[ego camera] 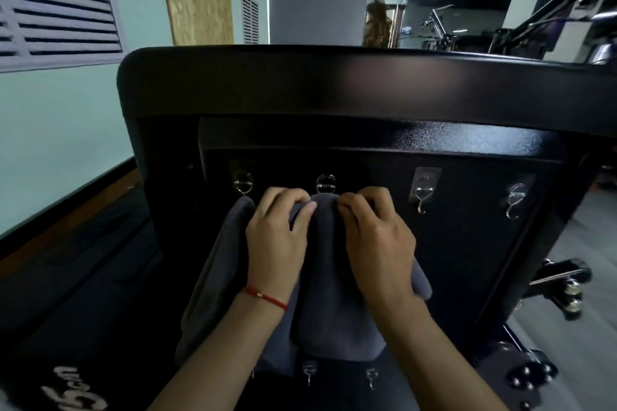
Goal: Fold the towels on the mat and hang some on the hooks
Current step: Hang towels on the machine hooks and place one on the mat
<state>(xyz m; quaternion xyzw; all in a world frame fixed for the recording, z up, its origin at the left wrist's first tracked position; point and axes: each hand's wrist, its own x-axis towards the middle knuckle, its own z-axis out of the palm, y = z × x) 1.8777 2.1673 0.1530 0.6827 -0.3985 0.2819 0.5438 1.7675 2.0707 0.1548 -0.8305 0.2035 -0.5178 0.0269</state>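
A dark grey towel hangs down the black panel below a row of metal hooks. My left hand and my right hand both pinch its top edge, side by side, just under the second hook. Whether the towel is caught on that hook I cannot tell. The first hook stands bare to the left. Two more hooks stand bare to the right. The towel's lower end reaches a lower row of small hooks.
A black table top overhangs the panel. A black mat with white lettering lies on the floor at lower left. Chair wheels stand on the grey floor to the right.
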